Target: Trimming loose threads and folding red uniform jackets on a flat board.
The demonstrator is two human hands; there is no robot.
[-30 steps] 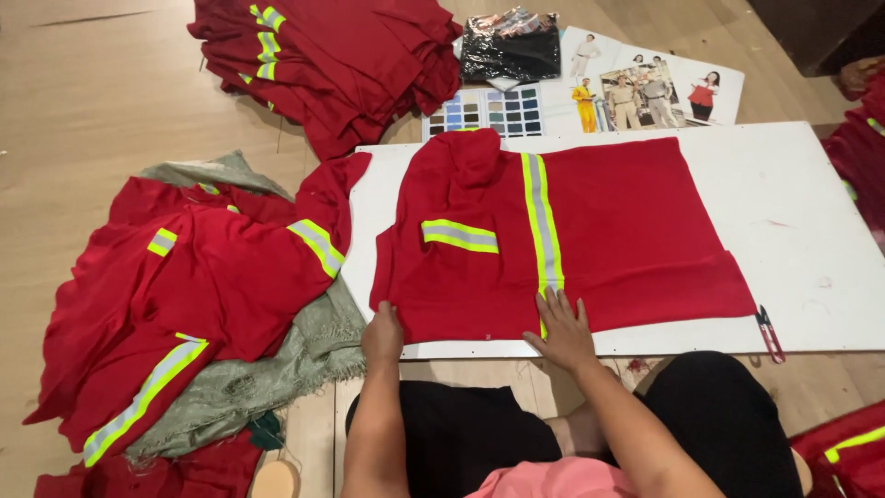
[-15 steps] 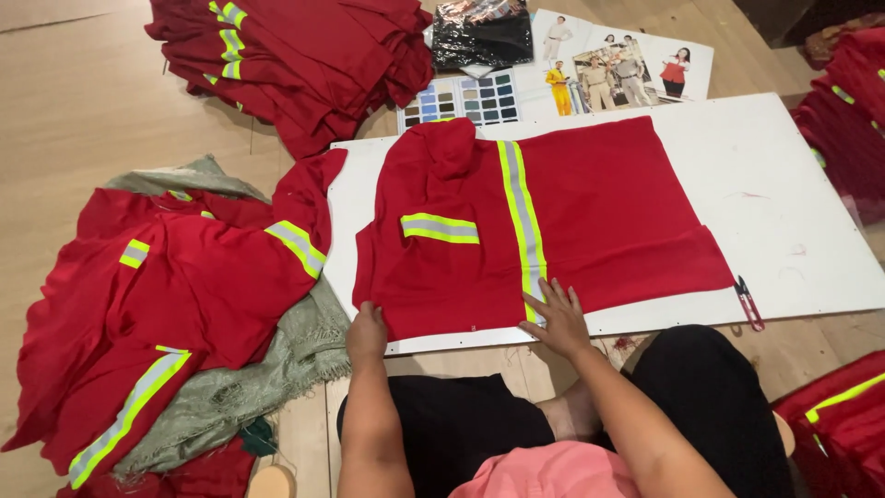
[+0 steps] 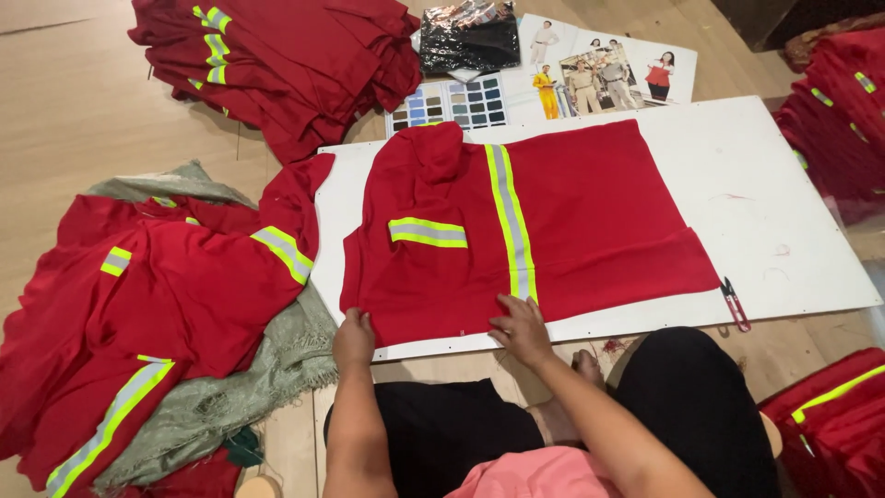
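One red garment [image 3: 553, 231] with yellow-and-grey reflective stripes lies spread flat on a white board [image 3: 784, 221], its near hem along the board's front edge. Both hands rest on that hem: the left hand [image 3: 354, 337] sits at the garment's near left corner, its fingers curled over the edge of the cloth, though whether they actually pinch it cannot be told; the right hand [image 3: 522, 328] lies flat on the hem just below the long vertical stripe, fingers [image 3: 505, 307] spread and released, pressing the cloth rather than gripping it. One small pair of red-handled thread snips [image 3: 735, 303] lies on the board near its front right corner, well apart from the hands. Beyond the board lie one colour swatch card [image 3: 450, 101], one black glossy packet [image 3: 468, 39] and printed sheets showing people in uniforms [image 3: 608, 69]. Four heaps of similar red garments surround the spot: one at the far left [image 3: 277, 65], one at the near left [image 3: 138, 304] over a grey-green frayed cloth [image 3: 249, 387], one at the far right [image 3: 843, 111], one at the near right [image 3: 834, 420]. Everything rests on a light wooden floor [image 3: 74, 111], where the person sits.
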